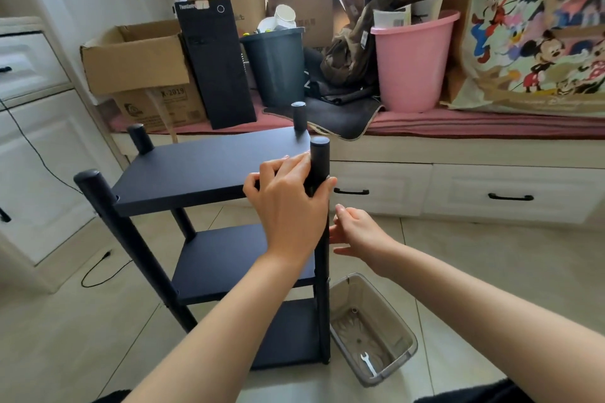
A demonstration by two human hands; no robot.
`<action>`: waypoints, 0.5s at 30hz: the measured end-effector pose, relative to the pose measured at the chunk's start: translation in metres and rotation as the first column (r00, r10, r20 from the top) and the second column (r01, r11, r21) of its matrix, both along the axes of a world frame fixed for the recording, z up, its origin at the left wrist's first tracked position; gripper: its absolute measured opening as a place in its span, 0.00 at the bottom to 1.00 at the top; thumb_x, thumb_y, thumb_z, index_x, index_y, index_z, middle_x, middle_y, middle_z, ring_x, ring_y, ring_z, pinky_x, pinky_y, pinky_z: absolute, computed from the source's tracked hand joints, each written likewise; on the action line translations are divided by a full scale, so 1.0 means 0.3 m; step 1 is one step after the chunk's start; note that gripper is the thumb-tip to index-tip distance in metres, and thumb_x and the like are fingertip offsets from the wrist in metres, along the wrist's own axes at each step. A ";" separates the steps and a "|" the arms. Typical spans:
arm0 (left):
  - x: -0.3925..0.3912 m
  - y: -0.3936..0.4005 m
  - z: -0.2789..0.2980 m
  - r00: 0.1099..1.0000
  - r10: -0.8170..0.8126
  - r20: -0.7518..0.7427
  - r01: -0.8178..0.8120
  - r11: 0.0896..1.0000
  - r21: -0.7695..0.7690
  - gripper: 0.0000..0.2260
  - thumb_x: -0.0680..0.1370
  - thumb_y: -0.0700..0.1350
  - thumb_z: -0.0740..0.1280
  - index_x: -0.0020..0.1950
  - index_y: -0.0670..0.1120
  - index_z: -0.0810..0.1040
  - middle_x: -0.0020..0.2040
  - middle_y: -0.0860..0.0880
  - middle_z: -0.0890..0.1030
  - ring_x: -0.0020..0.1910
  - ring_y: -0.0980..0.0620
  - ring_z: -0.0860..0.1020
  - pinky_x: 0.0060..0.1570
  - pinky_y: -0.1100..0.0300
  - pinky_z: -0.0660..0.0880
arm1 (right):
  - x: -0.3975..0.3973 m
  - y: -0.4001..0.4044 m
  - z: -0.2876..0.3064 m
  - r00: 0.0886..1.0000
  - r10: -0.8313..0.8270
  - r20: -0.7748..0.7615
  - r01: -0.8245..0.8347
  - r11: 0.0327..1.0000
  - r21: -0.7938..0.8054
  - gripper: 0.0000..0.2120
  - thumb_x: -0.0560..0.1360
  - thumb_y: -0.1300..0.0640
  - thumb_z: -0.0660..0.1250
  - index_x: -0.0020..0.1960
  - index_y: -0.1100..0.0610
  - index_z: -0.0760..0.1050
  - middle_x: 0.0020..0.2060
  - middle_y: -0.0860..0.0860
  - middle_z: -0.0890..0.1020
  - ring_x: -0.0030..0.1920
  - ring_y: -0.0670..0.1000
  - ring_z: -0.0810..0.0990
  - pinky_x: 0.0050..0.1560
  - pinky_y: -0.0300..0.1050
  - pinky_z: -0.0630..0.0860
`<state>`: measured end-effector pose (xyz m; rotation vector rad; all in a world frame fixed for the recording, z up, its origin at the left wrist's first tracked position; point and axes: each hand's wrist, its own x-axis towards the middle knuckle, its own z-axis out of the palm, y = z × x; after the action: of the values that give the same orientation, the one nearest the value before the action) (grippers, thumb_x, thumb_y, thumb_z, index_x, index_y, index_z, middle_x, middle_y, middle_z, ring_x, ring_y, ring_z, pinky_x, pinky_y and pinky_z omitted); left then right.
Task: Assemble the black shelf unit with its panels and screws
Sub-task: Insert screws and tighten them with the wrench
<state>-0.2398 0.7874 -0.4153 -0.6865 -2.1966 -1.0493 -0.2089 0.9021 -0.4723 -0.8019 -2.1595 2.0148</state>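
Observation:
The black shelf unit (196,170) stands upright on the tiled floor with three panels between round black posts. My left hand (288,199) grips the near right post (320,154) just below its cap, at the corner of the top panel. My right hand (357,232) hovers right of that post, a little lower, fingers loosely curled; whether it holds a small part is hidden. The middle panel (229,258) and bottom panel (288,334) show under my left forearm.
A clear plastic bin (402,334) with a small white wrench (368,365) sits on the floor right of the shelf. Behind are a window bench with cardboard boxes (134,59), a black computer tower (214,62), a dark bin (276,65) and a pink bucket (409,62). A cable (98,268) lies at left.

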 end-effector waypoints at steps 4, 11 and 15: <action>0.042 0.081 0.005 1.000 -0.019 0.003 0.019 1.000 0.021 0.16 0.73 0.51 0.77 0.58 0.48 0.85 0.56 0.52 0.85 0.60 0.47 0.75 0.57 0.54 0.56 | 0.014 0.060 0.001 0.999 -0.033 -0.005 0.032 0.991 -0.128 0.24 0.86 0.48 0.47 0.64 0.65 0.71 0.37 0.53 0.86 0.42 0.50 0.86 0.50 0.50 0.80; 0.048 0.114 0.009 1.000 0.027 -0.009 -0.027 0.999 -0.016 0.17 0.75 0.53 0.74 0.61 0.48 0.83 0.58 0.52 0.84 0.61 0.48 0.73 0.61 0.51 0.57 | 0.013 0.088 -0.029 0.995 -0.090 -0.041 0.072 0.943 -0.325 0.22 0.86 0.48 0.48 0.60 0.64 0.71 0.35 0.54 0.86 0.39 0.50 0.86 0.51 0.51 0.77; 0.014 0.080 0.028 0.997 0.079 -0.017 -0.080 0.996 -0.027 0.15 0.76 0.54 0.73 0.61 0.50 0.83 0.57 0.54 0.83 0.61 0.50 0.71 0.60 0.54 0.55 | -0.009 0.047 -0.041 0.984 -0.134 -0.116 0.078 0.914 -0.398 0.16 0.86 0.50 0.47 0.45 0.57 0.65 0.29 0.51 0.83 0.35 0.47 0.86 0.46 0.48 0.75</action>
<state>-0.2356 0.8113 -0.4069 -0.6125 -2.2092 -0.9718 -0.2116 0.9161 -0.4847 -0.7677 -1.6197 2.4007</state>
